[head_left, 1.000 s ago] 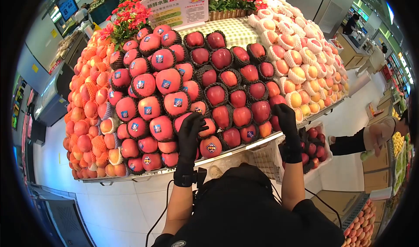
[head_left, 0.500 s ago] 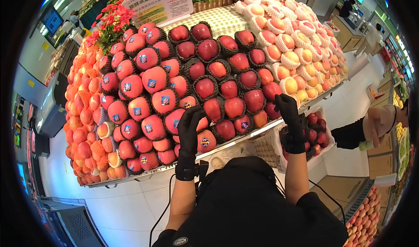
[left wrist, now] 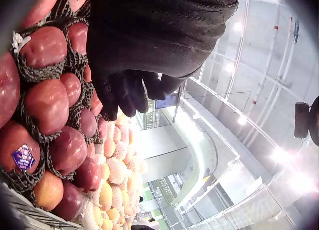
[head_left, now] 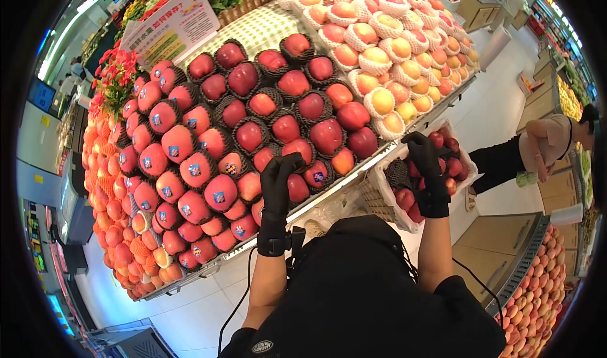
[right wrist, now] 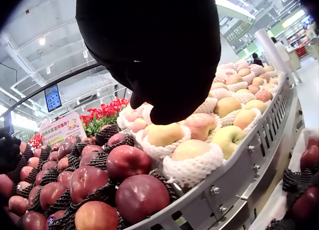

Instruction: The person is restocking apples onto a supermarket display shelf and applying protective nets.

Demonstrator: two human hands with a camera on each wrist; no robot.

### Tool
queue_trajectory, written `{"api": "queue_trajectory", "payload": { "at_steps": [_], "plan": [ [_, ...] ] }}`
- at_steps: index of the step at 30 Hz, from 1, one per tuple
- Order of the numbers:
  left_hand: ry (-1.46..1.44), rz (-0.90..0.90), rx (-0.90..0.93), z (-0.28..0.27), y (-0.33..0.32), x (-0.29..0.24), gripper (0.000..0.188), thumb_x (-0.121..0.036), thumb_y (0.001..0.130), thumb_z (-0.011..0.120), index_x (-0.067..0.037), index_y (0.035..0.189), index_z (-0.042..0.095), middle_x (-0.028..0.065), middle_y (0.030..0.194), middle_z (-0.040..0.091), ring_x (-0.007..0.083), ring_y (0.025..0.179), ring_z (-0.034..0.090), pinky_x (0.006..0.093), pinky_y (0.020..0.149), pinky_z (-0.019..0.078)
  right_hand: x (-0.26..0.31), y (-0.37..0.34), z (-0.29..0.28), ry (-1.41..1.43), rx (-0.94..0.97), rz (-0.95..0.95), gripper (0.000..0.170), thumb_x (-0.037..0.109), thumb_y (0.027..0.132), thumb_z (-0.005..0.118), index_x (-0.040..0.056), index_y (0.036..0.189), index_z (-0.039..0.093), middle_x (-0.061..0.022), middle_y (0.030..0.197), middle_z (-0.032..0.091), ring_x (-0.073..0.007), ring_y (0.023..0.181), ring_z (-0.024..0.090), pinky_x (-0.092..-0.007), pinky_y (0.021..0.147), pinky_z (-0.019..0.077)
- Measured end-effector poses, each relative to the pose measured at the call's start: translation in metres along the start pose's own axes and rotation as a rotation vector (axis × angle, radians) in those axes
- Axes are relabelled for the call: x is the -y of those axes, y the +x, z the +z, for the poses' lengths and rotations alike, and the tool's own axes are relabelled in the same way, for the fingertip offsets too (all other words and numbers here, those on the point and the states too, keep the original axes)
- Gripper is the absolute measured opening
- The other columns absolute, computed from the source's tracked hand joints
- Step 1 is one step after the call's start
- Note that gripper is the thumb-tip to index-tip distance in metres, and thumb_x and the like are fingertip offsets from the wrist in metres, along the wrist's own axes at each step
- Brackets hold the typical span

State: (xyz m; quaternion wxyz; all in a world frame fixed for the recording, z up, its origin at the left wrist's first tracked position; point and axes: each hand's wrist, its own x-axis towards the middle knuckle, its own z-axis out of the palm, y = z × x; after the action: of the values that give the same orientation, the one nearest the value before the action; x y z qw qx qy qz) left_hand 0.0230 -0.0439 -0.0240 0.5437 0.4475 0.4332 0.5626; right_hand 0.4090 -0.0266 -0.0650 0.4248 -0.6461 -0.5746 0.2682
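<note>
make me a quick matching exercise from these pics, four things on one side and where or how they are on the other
1. left hand
2. right hand
3. sign
4. yellowish fruit

A. beside red flowers
B. seen against the crate in the head view
C. in white nets
D. seen against the display's red apples in the head view

Pairs: 1-D, 2-B, 3-A, 4-C

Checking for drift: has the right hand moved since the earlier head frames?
Yes: against the display's front edge, the right hand has shifted outward, toward the apple crate.
</note>
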Motion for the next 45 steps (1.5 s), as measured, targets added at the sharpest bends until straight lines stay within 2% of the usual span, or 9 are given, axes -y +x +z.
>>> {"api": "queue_trajectory", "payload": {
  "at_steps": [13,16,17,20,21,25,31,39,45],
  "plan": [
    [0.023,-0.105,0.073,0.085,0.012,0.01,0.022,-0.015,0.095,0.059,0.004,0.104,0.064,0.0101,0.098,0.069,0.017,0.093,0.065,0.0304,0.087,0.0492,-0.045,-0.022,-0.088,-0.127,-0.028,0.164,0.018,0.018,0.085,0.056,0.0019,0.086,0.064,-0.0125,0.072,0.064,-0.026,0.066,0.061,-0.0384,0.06,0.0479],
    [0.033,-0.113,0.084,0.103,0.008,0.018,0.022,-0.014,0.095,0.058,0.004,0.105,0.063,0.0104,0.099,0.068,0.0177,0.093,0.065,0.0307,0.087,0.0501,-0.112,-0.027,-0.095,-0.381,-0.022,-0.282,0.018,0.019,0.085,0.057,0.0026,0.087,0.064,-0.012,0.066,0.061,-0.0223,0.059,0.059,-0.035,0.057,0.047],
    [0.058,-0.112,0.091,0.107,0.009,0.022,0.022,-0.014,0.095,0.056,0.005,0.105,0.063,0.0109,0.099,0.068,0.0186,0.093,0.065,0.0312,0.086,0.0509,-0.116,-0.032,-0.095,-0.079,-0.06,0.139,0.014,0.016,0.085,0.057,0.0039,0.085,0.064,-0.0109,0.066,0.06,-0.0207,0.058,0.059,-0.0348,0.056,0.0467],
    [0.049,-0.111,0.125,0.124,0.009,0.029,0.022,-0.013,0.096,0.055,0.004,0.109,0.06,0.0117,0.101,0.066,0.0201,0.091,0.066,0.0327,0.085,0.053,-0.114,-0.04,-0.106,-0.104,-0.085,0.153,0.013,0.016,0.086,0.058,0.0043,0.083,0.063,-0.011,0.068,0.061,-0.022,0.06,0.06,-0.0355,0.056,0.0471],
    [0.028,-0.123,0.127,0.128,0.009,0.033,0.022,-0.013,0.097,0.054,0.004,0.11,0.06,0.0117,0.1,0.066,0.0201,0.091,0.066,0.033,0.084,0.0532,-0.104,-0.044,-0.113,0.064,-0.047,0.389,0.018,0.019,0.086,0.057,0.0028,0.083,0.064,-0.0126,0.071,0.064,-0.0266,0.064,0.063,-0.0373,0.058,0.0483],
    [0.023,-0.21,0.161,0.14,0.005,0.039,0.021,-0.014,0.098,0.054,0.001,0.112,0.059,0.0092,0.1,0.067,0.0138,0.084,0.064,0.027,0.073,0.0535,-0.163,-0.063,-0.118,-0.058,-0.06,0.3,0.036,0.034,0.089,0.057,0.001,0.082,0.068,-0.0076,0.064,0.06,-0.016,0.052,0.056,-0.0317,0.051,0.0448],
    [0.171,-0.235,0.182,0.157,-0.005,0.044,0.019,-0.016,0.096,0.056,-0.001,0.107,0.062,0.0071,0.097,0.068,0.0089,0.074,0.059,0.0218,0.057,0.0448,-0.221,-0.094,-0.109,-0.14,-0.033,0.429,0.029,0.027,0.085,0.058,-0.0006,0.087,0.067,-0.0113,0.074,0.064,-0.0225,0.068,0.062,-0.036,0.065,0.0487],
    [0.24,-0.263,0.21,0.172,-0.014,0.055,0.021,-0.017,0.096,0.056,0.0,0.108,0.061,0.0058,0.096,0.065,0.0102,0.078,0.059,0.0247,0.063,0.0479,-0.256,-0.111,-0.092,-0.192,0.046,0.571,0.023,0.022,0.077,0.066,0.0011,0.088,0.065,-0.0106,0.076,0.066,-0.0235,0.069,0.065,-0.0357,0.067,0.0516],
    [0.284,-0.318,0.194,0.179,-0.018,0.057,0.022,-0.016,0.095,0.055,0.0,0.109,0.061,0.0065,0.098,0.065,0.0117,0.079,0.06,0.0261,0.069,0.0497,-0.261,-0.139,-0.039,-0.285,0.14,0.299,0.034,0.019,0.067,0.07,0.0024,0.096,0.064,-0.0188,0.092,0.066,-0.0363,0.087,0.064,-0.0455,0.077,0.0501]
  ]
}}
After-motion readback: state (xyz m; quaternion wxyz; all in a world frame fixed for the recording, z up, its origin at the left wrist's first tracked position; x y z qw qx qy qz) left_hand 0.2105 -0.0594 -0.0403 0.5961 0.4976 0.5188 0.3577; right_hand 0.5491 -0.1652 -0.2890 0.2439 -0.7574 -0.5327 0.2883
